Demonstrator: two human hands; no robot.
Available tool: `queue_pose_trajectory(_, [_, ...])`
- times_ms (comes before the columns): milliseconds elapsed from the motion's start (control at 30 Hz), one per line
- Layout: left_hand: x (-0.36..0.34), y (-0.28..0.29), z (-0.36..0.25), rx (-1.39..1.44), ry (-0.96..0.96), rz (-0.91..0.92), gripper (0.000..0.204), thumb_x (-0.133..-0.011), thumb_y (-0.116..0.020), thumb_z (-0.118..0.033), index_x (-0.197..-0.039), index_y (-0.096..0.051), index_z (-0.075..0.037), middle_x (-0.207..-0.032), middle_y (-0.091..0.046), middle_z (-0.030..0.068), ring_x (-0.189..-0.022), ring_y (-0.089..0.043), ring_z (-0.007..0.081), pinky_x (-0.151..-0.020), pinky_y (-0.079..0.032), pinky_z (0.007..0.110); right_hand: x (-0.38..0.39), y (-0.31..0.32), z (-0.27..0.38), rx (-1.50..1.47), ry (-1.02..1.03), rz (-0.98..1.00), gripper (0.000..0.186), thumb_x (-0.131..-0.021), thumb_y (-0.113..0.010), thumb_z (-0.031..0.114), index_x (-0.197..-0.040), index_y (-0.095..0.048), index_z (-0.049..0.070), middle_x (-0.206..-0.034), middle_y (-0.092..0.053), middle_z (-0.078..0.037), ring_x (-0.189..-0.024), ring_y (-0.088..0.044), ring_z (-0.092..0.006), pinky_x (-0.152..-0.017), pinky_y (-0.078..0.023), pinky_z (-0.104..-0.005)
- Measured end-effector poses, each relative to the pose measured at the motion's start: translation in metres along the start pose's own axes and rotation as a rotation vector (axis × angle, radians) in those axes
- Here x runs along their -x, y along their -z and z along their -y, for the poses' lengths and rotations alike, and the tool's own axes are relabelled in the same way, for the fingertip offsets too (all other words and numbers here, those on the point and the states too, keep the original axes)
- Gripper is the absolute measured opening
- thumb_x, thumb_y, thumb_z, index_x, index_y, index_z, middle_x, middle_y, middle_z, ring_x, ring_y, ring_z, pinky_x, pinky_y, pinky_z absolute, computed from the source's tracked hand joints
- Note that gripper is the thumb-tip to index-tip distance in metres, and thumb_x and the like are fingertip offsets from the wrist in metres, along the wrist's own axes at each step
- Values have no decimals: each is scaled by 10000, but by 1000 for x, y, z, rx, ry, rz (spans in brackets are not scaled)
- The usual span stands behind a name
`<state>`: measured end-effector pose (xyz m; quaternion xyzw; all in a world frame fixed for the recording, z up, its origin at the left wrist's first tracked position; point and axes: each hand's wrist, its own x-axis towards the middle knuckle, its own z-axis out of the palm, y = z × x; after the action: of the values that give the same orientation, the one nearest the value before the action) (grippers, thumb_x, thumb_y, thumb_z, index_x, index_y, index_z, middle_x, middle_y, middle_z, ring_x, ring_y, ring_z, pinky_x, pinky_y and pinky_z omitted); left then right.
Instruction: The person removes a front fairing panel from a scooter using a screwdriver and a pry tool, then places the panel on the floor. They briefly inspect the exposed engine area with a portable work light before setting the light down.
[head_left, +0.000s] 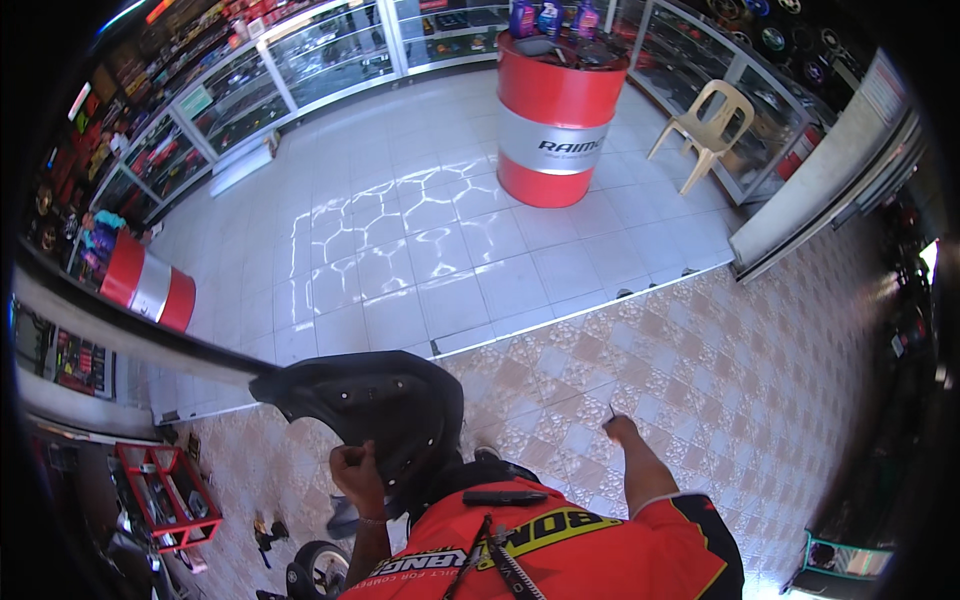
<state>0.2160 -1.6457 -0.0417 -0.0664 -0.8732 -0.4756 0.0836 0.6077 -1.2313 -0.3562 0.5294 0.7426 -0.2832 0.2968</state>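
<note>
A large black curved panel (385, 405), shaped like a motorcycle seat seen from beneath with small bright studs, stands upright before me on the left. My left hand (357, 475) is closed in front of its lower edge, fingers curled in a pinch; what they hold, if anything, is hidden. Stretched out to the right over the tiles, my right hand (622, 430) is closed around a small, thin, dark tool (611, 411) whose tip pokes out past the fingers. Its kind is too small to make out.
Below left are a red tool cart (205, 522) and a wheel (325, 568). Beyond the raised floor edge stand a red-and-silver drum (552, 125), a smaller drum (150, 285), a beige plastic chair (712, 125) and glass display cases (325, 60). A green-framed stand (840, 560) is lower right.
</note>
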Motion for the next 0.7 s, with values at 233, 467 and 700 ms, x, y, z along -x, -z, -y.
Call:
queue_pose_trajectory(233, [-22, -133, -56, 253, 55, 121, 257, -843, -797, -55, -797, -544, -42, -721, -578, 25, -666, -530, 108, -665, -475, 288, 35, -63, -54, 171, 5, 265, 539, -907, -603, 548, -1095, -744, 63, -1176, -700, -182, -1122, -653, -351, -971, -512, -441])
queue_pose_trajectory(467, [-78, -287, -93, 318, 84, 272, 261, -846, -796, -62, -799, -540, -42, -721, -577, 11, -670, -527, 93, -665, -471, 275, 16, 34, -40, -126, -36, 170, 463, -875, -645, 526, -1039, -754, 106, -1117, -714, -178, -1061, -672, -350, -935, -525, -456])
queue_pose_trajectory(700, [-126, -442, -125, 312, 143, 451, 235, -843, -796, -74, -838, -564, -40, -772, -597, 18, -714, -551, 98, -687, -472, 274, -85, 174, 2, -440, -83, -158, 349, -842, -735, 428, -996, -753, 115, -990, -741, -170, -950, -705, -324, -848, -540, -416])
